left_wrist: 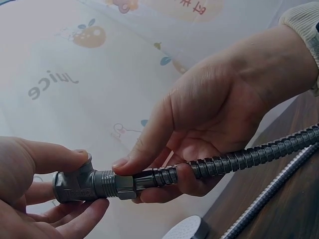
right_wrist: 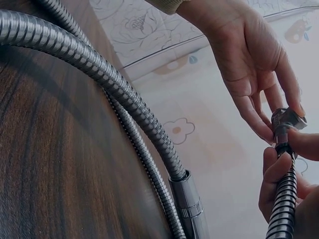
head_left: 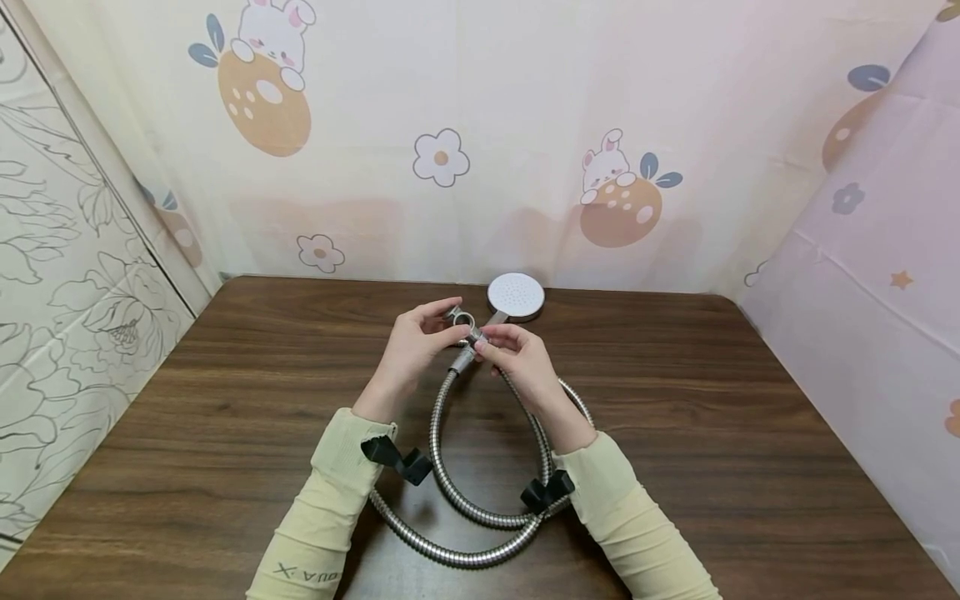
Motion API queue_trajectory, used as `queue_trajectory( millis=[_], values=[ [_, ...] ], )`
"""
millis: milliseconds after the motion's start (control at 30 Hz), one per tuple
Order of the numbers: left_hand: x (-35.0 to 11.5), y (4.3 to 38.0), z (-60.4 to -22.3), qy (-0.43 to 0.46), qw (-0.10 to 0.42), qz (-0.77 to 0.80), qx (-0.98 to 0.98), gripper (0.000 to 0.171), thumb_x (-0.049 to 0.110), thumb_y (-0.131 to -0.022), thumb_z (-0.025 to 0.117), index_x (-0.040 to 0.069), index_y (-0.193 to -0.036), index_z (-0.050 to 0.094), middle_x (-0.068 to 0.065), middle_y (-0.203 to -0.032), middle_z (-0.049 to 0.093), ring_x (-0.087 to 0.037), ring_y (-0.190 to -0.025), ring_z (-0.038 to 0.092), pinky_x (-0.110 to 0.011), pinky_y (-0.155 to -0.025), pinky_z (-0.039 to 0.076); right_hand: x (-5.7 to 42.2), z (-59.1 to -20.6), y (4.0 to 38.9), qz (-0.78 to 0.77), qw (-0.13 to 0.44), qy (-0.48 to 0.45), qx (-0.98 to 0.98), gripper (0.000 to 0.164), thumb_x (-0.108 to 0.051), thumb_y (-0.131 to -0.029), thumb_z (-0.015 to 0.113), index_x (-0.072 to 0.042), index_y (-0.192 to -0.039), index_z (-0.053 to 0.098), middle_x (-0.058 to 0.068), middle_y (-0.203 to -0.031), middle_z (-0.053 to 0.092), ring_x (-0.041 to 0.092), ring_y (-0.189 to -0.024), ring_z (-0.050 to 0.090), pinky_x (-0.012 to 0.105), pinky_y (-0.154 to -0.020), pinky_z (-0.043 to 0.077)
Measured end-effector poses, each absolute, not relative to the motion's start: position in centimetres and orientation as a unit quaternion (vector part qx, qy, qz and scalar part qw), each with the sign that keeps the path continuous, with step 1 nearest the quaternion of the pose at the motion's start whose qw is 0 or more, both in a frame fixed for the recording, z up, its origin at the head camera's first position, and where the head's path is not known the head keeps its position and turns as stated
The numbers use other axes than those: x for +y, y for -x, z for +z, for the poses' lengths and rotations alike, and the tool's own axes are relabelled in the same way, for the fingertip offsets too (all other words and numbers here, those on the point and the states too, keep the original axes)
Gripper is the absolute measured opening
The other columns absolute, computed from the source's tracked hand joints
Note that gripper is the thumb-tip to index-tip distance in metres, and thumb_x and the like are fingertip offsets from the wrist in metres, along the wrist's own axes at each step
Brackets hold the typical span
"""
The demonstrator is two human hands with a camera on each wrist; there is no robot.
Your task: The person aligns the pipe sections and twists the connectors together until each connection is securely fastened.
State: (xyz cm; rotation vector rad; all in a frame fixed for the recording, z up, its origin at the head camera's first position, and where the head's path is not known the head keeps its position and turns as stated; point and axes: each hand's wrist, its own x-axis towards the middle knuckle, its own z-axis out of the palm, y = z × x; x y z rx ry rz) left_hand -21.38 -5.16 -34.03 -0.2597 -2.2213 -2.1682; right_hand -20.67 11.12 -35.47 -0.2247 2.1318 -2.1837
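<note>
My left hand (head_left: 411,348) pinches a small metal tee fitting (left_wrist: 75,187) between thumb and fingers. My right hand (head_left: 525,365) grips the end of a ribbed metal shower hose (left_wrist: 219,166), its thumb at the hex nut (left_wrist: 126,186). Nut and fitting are lined up end to end, with some of the fitting's threads (left_wrist: 105,183) showing between them. Both hands are raised over the middle of the table. In the head view, fingers partly cover the joint.
A shower head (head_left: 516,295) with a white face lies at the back of the brown wooden table (head_left: 675,433). The hose loops (head_left: 457,557) across the table under my forearms, and its other end sleeve (right_wrist: 187,199) joins the handle. Patterned curtains (head_left: 495,100) stand behind.
</note>
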Motion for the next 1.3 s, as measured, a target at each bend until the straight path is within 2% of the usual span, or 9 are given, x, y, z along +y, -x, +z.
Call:
queue_trajectory(
  millis=[167, 367, 500, 633, 767, 1000, 1133, 1300],
  values=[
    [-5.16, 21.34, -34.02, 0.081, 0.011, -0.699, -0.711, 0.043, 0.006, -0.08, 0.067, 0.007, -0.121, 0.058, -0.017, -0.107, 0.063, -0.015, -0.089, 0.059, -0.03, -0.077, 0.05, 11.14, -35.54, 20.64, -0.717, 0.045, 0.076, 0.691, 0.028, -0.002, -0.085, 0.059, 0.01, -0.11, 0.054, -0.007, -0.076, 0.063, 0.005, -0.066, 0.061, 0.021, -0.052, 0.043],
    [-5.25, 21.29, -33.95, 0.084, 0.01, -0.701, -0.708, 0.042, 0.007, -0.08, 0.067, 0.007, -0.121, 0.058, -0.017, -0.106, 0.062, -0.013, -0.088, 0.06, -0.042, -0.084, 0.048, 11.15, -35.44, 20.57, -0.721, 0.045, 0.079, 0.687, 0.027, -0.004, -0.087, 0.057, 0.011, -0.11, 0.053, -0.005, -0.075, 0.064, 0.005, -0.064, 0.061, 0.02, -0.052, 0.043],
    [-5.31, 21.26, -33.89, 0.083, 0.008, -0.697, -0.712, 0.042, 0.007, -0.081, 0.066, 0.008, -0.121, 0.058, -0.016, -0.105, 0.062, -0.013, -0.088, 0.059, -0.031, -0.078, 0.05, 11.04, -35.34, 20.5, -0.727, 0.04, 0.083, 0.68, 0.025, -0.004, -0.089, 0.055, 0.011, -0.108, 0.052, -0.005, -0.072, 0.064, 0.005, -0.062, 0.06, 0.019, -0.05, 0.042],
    [-5.32, 21.31, -33.85, 0.08, 0.006, -0.694, -0.716, 0.041, 0.008, -0.081, 0.066, 0.008, -0.121, 0.058, -0.016, -0.104, 0.062, -0.012, -0.086, 0.059, -0.024, -0.073, 0.049, 10.97, -35.39, 20.53, -0.734, 0.038, 0.088, 0.673, 0.015, -0.005, -0.09, 0.054, 0.005, -0.101, 0.052, -0.005, -0.07, 0.064, 0.005, -0.061, 0.06, 0.018, -0.049, 0.041],
    [-5.53, 21.36, -33.73, 0.077, 0.0, -0.693, -0.717, 0.042, 0.009, -0.081, 0.067, 0.008, -0.122, 0.057, -0.014, -0.099, 0.062, -0.011, -0.084, 0.059, -0.025, -0.073, 0.049, 10.93, -35.37, 20.51, -0.734, 0.043, 0.093, 0.672, 0.009, -0.005, -0.089, 0.055, -0.001, -0.097, 0.052, -0.005, -0.07, 0.063, 0.005, -0.061, 0.059, 0.02, -0.051, 0.041],
    [-5.71, 21.36, -33.81, 0.077, -0.009, -0.695, -0.715, 0.042, 0.009, -0.081, 0.067, 0.008, -0.122, 0.057, -0.011, -0.099, 0.062, -0.012, -0.085, 0.058, -0.024, -0.073, 0.049, 10.9, -35.39, 20.5, -0.719, 0.055, 0.085, 0.688, 0.028, 0.003, -0.081, 0.062, 0.003, -0.105, 0.049, -0.009, -0.07, 0.062, 0.005, -0.063, 0.057, 0.024, -0.056, 0.042],
    [-5.68, 21.37, -33.97, 0.077, -0.007, -0.694, -0.715, 0.042, 0.009, -0.081, 0.067, 0.008, -0.122, 0.057, -0.012, -0.101, 0.062, -0.013, -0.086, 0.058, -0.028, -0.075, 0.049, 10.86, -35.5, 20.55, -0.717, 0.051, 0.076, 0.691, 0.025, 0.002, -0.081, 0.062, 0.001, -0.103, 0.05, -0.008, -0.07, 0.062, 0.007, -0.064, 0.059, 0.026, -0.057, 0.042],
    [-5.65, 21.38, -33.98, 0.079, -0.003, -0.696, -0.714, 0.042, 0.009, -0.08, 0.067, 0.008, -0.122, 0.057, -0.014, -0.103, 0.062, -0.012, -0.085, 0.058, -0.033, -0.079, 0.049, 10.94, -35.59, 20.52, -0.714, 0.041, 0.075, 0.695, 0.022, -0.003, -0.081, 0.064, -0.001, -0.101, 0.054, -0.002, -0.079, 0.061, 0.009, -0.067, 0.061, 0.027, -0.057, 0.043]
  ],
)
